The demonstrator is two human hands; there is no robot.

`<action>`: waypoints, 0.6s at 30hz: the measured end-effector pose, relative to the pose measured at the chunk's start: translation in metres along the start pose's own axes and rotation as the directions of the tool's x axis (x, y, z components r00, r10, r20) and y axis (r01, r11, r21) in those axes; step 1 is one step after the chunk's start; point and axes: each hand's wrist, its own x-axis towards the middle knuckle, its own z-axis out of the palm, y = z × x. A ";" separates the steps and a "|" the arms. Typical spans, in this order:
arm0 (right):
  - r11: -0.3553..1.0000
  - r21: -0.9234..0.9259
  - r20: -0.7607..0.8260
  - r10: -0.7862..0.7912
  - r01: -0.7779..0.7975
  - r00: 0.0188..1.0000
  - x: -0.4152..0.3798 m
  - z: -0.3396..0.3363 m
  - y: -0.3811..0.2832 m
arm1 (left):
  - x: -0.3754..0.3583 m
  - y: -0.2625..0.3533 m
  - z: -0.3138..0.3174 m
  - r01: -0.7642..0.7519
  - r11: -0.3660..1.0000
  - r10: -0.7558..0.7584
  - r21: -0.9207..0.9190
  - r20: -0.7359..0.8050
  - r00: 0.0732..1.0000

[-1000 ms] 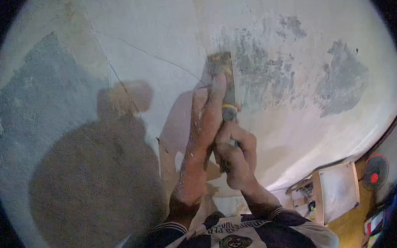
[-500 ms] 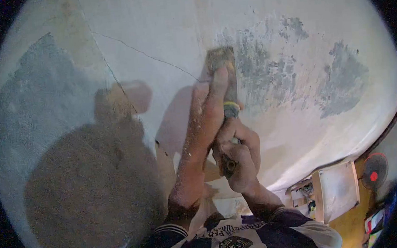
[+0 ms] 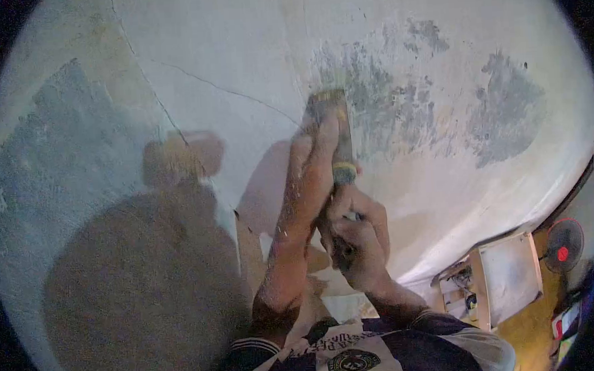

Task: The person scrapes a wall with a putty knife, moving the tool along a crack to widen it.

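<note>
A scraper-like tool (image 3: 343,139) with a wide flat head and a yellow ring near its handle lies against the pale wall (image 3: 236,47). My right hand (image 3: 357,233) is wrapped round its handle. Higher up, my left hand (image 3: 316,141) presses on the tool near its head, fingers together along it. Dust speckles my left forearm. Just right of the tool's head is a patchy grey area (image 3: 390,107) of the wall. Thin cracks run across the wall to the left of my hands.
A larger grey patch (image 3: 72,130) covers the wall at left, below it the dark shadow of my head and hands. Another grey patch (image 3: 508,110) is at right. At lower right are a white-panelled cabinet (image 3: 510,278), a fan (image 3: 564,245) and a yellowish floor (image 3: 520,335).
The tool's head and my left hand have moved slightly down along the wall. My right hand keeps its grip on the handle, and the view has shifted a little.
</note>
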 end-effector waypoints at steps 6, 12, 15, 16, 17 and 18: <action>0.999 -0.023 0.006 0.031 -0.031 1.000 -0.004 0.003 -0.009 | -0.004 0.004 -0.003 0.009 1.000 -0.009 -0.008 0.007 1.000; 0.997 -0.063 0.023 0.038 -0.036 0.999 0.016 0.002 -0.018 | 0.006 0.025 0.004 -0.093 0.994 0.096 0.055 -0.058 0.994; 1.000 -0.010 0.063 -0.028 0.028 0.998 -0.003 -0.002 -0.013 | -0.006 0.013 -0.001 0.023 0.999 -0.021 0.046 -0.060 0.998; 0.999 -0.034 0.061 -0.040 0.042 0.997 0.001 -0.003 -0.011 | -0.007 0.010 -0.001 0.048 0.998 -0.046 0.037 -0.060 0.997; 0.997 -0.058 0.059 -0.049 0.052 0.997 0.004 -0.002 -0.009 | -0.006 0.009 -0.002 0.077 0.997 -0.076 0.028 -0.062 0.995; 0.996 -0.079 0.045 -0.039 0.043 0.998 0.002 -0.002 -0.006 | -0.012 0.018 0.004 -0.015 1.000 0.015 0.001 -0.093 0.996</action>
